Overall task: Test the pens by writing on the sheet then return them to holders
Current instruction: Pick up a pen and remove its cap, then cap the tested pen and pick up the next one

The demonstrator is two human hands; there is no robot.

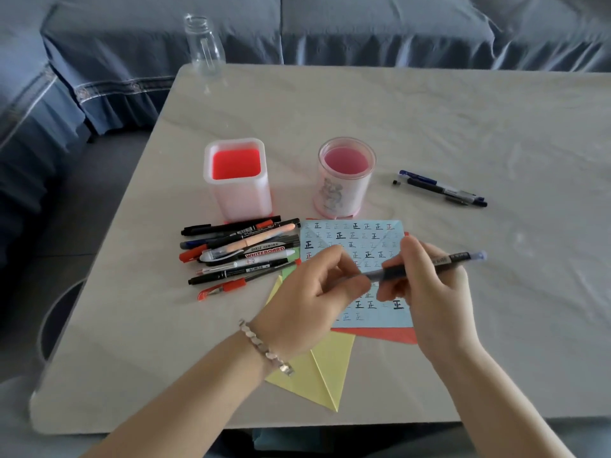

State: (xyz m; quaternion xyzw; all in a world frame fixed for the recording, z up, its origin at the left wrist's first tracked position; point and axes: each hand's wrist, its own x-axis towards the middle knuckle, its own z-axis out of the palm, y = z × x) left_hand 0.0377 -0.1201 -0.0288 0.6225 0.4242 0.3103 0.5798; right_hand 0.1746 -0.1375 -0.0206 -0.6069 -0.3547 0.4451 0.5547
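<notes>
Both hands met over the blue sheet (360,241) at the centre of the frame, forearms coming up from the bottom edge. My right hand (433,289) had its fingers curled round the barrel of one dark pen (439,261), gripping it near the middle. My left hand (314,289), a bracelet (264,348) on its wrist, had its fingers bent in, thumb and forefinger pinching the pen's left end. The pen was held just above the sheet, its long axis almost level across the frame, the pale blue end pointing right and slightly up, the other end hidden between my left fingertips.

Two holders stood above the sheet: a square holder (238,193) to the left and a round holder (345,190) to the right, both upright. One pile of pens (241,252) lay just left of the sheet, roughly ten, too overlapped to count exactly. A smaller group of pens (439,190), at least two, lay well apart at the right. Under the blue sheet lay one red sheet (380,335) and one yellow sheet (324,375). One clear bottle (203,44) stood at the table's (463,127) upper-left corner.
</notes>
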